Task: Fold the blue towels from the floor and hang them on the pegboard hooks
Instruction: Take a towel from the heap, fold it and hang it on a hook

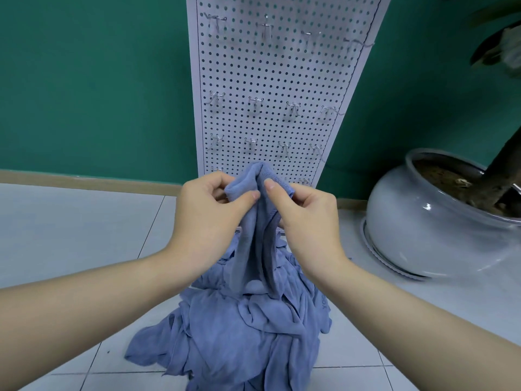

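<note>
A blue towel [255, 235] hangs bunched between both hands, its top edge raised in front of the foot of the pegboard. My left hand [208, 218] pinches the towel's upper left part between thumb and fingers. On the towel's right, my right hand [304, 221] pinches the other side, thumb on the cloth. Below them a heap of blue towels [239, 334] lies on the tiled floor. The white pegboard [270, 69] stands against the green wall with several bare metal hooks [255, 103] in rows.
A large pale round plant pot [417, 221] with soil and a trunk stands on a saucer at the right, close to the pegboard's base. Light floor tiles [70, 227] spread to the left. A wooden skirting runs along the green wall.
</note>
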Tool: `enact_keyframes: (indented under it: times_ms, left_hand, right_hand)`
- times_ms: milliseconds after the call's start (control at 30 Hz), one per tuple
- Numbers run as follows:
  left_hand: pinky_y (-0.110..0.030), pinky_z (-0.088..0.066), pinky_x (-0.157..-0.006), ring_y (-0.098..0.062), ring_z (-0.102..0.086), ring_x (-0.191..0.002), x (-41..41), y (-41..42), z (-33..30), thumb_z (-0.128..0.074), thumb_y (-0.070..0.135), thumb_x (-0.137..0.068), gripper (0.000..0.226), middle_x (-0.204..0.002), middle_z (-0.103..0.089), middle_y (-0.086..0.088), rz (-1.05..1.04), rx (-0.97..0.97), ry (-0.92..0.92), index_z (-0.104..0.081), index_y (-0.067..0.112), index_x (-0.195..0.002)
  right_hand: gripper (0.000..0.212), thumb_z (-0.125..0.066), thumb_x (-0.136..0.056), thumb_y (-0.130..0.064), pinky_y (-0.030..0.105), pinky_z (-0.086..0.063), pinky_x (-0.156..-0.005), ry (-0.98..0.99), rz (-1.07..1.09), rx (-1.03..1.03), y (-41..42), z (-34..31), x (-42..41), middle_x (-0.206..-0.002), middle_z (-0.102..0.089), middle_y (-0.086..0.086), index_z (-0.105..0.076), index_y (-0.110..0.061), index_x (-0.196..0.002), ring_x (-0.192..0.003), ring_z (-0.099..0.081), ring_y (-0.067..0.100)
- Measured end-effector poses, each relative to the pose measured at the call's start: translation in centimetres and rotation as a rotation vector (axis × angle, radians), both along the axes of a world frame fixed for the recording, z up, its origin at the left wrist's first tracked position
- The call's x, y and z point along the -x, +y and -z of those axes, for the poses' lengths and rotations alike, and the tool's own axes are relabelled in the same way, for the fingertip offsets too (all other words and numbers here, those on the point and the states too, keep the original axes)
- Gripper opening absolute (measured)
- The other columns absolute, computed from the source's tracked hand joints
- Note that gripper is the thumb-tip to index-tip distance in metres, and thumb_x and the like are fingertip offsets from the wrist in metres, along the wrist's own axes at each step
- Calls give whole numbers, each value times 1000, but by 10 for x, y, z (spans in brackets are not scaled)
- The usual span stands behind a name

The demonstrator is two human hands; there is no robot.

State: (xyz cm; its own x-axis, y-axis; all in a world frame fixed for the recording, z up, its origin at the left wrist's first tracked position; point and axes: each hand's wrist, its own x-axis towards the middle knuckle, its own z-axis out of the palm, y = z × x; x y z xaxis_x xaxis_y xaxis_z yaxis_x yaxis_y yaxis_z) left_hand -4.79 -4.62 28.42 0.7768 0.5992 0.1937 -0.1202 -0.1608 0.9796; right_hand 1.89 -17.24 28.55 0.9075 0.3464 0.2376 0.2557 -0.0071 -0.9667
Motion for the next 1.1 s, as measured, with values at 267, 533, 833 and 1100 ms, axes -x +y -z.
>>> enact_keyframes:
  times_ms: [267,533,833,1100]
  left_hand:
    - [-35,-60,-89,-7,-74,-99,11,-14,-3,-49,-10,-93,52,-99,-79,12,198,-95,-64,-78,32,-102]
    - [-33,-60,-81,-12,-73,-86,2,1,2,-79,12,-86,15,-90,-75,9,82,-92,-100,-71,23,-91]
    - [-22,-58,-89,-14,-72,-110,-8,18,8,-76,9,-87,35,-115,-77,0,387,152,65,-68,11,-121]
    - [-20,-57,-86,-14,-73,-107,-6,13,10,-79,10,-82,35,-112,-78,1,535,129,132,-71,10,-116]
  right_hand:
    - [34,-67,-101,-30,50,-53,-69,-19,-23,16,-4,2,-6,-74,-60,30,-75,-8,-76,-70,-48,21]
    - [34,-60,-105,-25,18,-39,-58,-170,-188,96,-7,-6,6,-55,-53,-14,-66,-30,-72,-57,-46,-1]
    - [31,-60,-105,-23,27,-45,-64,-100,-134,69,-6,-11,-5,-71,-61,-2,-69,-7,-81,-67,-51,7]
    - [28,-62,-99,-33,44,-54,-87,-63,-240,-78,-9,-30,-14,-94,-73,17,-74,-8,-100,-89,-65,17]
